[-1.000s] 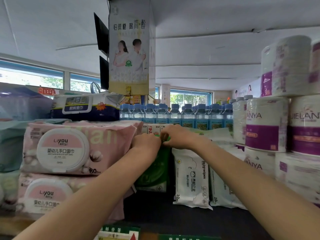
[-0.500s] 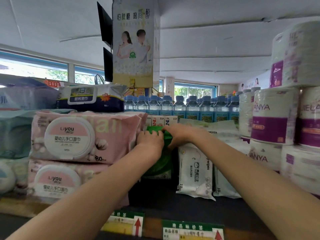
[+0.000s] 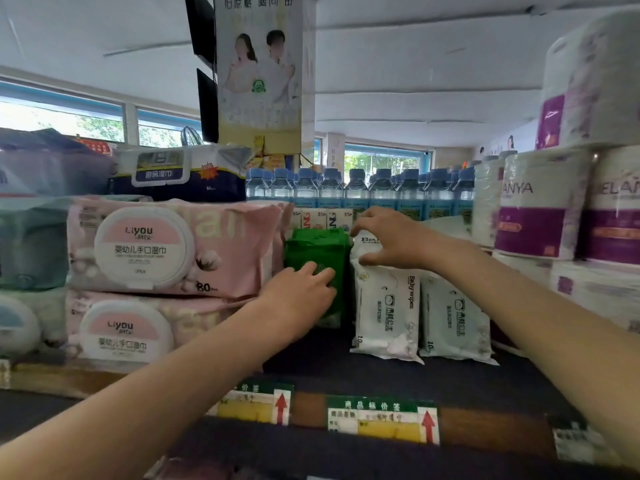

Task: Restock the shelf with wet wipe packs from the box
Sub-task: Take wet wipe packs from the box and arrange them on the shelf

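Note:
A green wet wipe pack (image 3: 317,249) stands upright on the dark shelf (image 3: 398,379), between the pink packs and the white ones. My left hand (image 3: 299,299) lies against the lower front of the green pack with its fingers spread over it. My right hand (image 3: 389,237) curls over the top of a white "Baby wipes" pack (image 3: 386,306), thumb in front and fingers behind. A pale blue pack (image 3: 453,317) stands just right of the white one. The box is out of sight.
Two large pink Liyou packs (image 3: 166,247) are stacked at the left, with a dark blue pack (image 3: 180,174) above. Water bottles (image 3: 363,188) line the back. Purple-labelled tissue rolls (image 3: 540,202) tower on the right. Price tags (image 3: 381,419) run along the shelf's front edge.
My hands have parted from the green pack's top. The left one dropped to its lower front; the right one moved over to the white pack's top. The view has come closer.

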Demonstrator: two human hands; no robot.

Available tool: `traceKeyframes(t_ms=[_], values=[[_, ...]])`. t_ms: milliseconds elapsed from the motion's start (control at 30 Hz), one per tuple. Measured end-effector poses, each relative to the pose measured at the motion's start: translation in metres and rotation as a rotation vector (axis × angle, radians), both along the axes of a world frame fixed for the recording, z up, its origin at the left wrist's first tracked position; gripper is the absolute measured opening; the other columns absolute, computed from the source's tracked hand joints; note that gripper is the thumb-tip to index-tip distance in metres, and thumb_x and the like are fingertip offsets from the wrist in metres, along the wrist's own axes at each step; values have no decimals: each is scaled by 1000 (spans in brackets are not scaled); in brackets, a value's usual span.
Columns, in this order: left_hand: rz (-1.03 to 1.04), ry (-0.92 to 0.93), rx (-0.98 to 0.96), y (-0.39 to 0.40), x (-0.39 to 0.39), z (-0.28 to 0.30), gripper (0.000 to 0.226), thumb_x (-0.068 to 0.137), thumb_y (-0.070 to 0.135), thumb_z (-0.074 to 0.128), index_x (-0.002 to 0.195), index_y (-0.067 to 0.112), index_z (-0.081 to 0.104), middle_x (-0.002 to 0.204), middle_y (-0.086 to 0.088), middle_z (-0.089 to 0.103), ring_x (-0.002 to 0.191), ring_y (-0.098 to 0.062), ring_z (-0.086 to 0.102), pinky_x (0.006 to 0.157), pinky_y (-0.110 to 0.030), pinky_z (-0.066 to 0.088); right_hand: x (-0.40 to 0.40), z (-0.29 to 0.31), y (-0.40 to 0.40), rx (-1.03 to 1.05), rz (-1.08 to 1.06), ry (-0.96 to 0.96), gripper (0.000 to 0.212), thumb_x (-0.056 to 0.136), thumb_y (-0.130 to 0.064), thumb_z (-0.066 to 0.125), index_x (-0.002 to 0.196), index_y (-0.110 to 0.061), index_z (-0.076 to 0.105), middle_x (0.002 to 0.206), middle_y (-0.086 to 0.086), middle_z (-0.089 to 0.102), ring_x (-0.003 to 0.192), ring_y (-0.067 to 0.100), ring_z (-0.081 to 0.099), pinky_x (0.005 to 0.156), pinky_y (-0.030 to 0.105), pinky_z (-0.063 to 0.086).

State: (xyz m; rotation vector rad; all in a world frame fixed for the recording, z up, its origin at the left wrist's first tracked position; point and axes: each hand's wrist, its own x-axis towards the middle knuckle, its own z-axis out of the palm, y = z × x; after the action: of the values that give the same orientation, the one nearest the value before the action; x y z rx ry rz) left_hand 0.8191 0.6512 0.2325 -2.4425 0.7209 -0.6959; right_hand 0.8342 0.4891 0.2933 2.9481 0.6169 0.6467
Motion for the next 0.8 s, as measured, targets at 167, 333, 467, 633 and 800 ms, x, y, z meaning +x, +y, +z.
traceKeyframes(t_ms=[167, 333, 467, 633, 800], values=[[-23, 65, 232, -13, 4, -9, 44, 98, 17, 40, 141, 19, 36, 150, -2, 25, 128, -28, 38, 93, -38, 42, -16, -31, -10, -218, 86, -141, 48, 88, -39, 56, 131, -21, 47, 148, 5, 30, 138, 22, 25, 115, 39, 18], [93, 79, 389, -22, 18, -18, 49, 100, 21, 37, 147, 25, 23, 155, 3, 18, 134, -30, 34, 98, -39, 38, -20, -52, -24, -394, 16, -93, 67, 86, -56, 49, 145, -35, 23, 157, 2, 10, 145, 22, 6, 117, 41, 3], [150, 69, 465, -32, 28, -22, 54, 99, 24, 42, 148, 27, 20, 156, 5, 13, 136, -27, 31, 98, -38, 39, -21, -54, -29, -354, -2, -61, 68, 89, -55, 46, 147, -37, 16, 157, 2, 8, 144, 22, 9, 117, 38, 5], [203, 83, 457, -36, 31, -26, 49, 99, 23, 41, 146, 25, 27, 153, 2, 21, 136, -31, 28, 99, -38, 37, -20, -55, -29, -346, -6, -53, 67, 89, -55, 46, 147, -37, 16, 157, 3, 9, 144, 23, 11, 117, 39, 6], [110, 156, 308, -26, 15, -11, 52, 98, 22, 42, 147, 24, 23, 155, 1, 16, 137, -30, 27, 100, -41, 38, -23, -52, -24, -333, -16, -18, 68, 87, -52, 51, 146, -34, 20, 156, 5, 13, 143, 24, 13, 117, 39, 7]])
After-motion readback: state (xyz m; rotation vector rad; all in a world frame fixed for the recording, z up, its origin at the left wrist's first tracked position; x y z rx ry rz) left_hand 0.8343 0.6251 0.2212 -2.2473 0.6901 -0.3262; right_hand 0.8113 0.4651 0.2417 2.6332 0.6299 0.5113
